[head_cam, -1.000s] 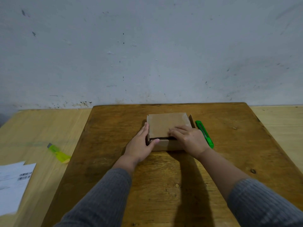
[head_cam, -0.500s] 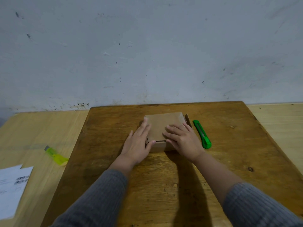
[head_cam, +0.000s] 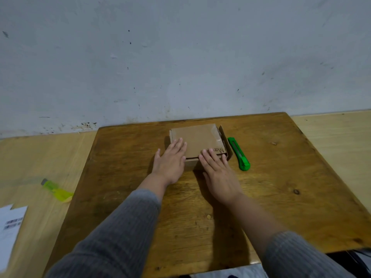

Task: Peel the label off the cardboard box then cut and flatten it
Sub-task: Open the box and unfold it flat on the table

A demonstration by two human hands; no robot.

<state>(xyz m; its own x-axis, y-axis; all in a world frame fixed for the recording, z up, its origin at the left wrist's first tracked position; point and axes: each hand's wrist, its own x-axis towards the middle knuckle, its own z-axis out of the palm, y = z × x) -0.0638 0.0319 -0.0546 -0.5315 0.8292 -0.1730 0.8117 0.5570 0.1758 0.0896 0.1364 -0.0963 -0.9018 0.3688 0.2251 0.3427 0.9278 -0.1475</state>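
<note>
A small brown cardboard box (head_cam: 197, 138) lies low on the dark wooden board (head_cam: 281, 197), with printed lettering near its front right corner and a side flap sticking up on the right. My left hand (head_cam: 170, 162) lies flat with straight fingers, its fingertips on the box's front left part. My right hand (head_cam: 218, 175) is also flat, fingers straight, fingertips touching the box's front edge. A green utility knife (head_cam: 240, 154) lies just right of the box. A white label sheet with barcodes (head_cam: 10, 227) lies at the far left.
A yellow-green cutter (head_cam: 57, 190) lies on the pale table (head_cam: 30, 157) left of the board. A grey wall rises right behind the board. The board's front edge is near my body, with dark things below it at the lower right.
Both hands have slid back toward me, from lying over the box top to only its front part. The fingers have straightened. The printed lettering on the lid now shows.
</note>
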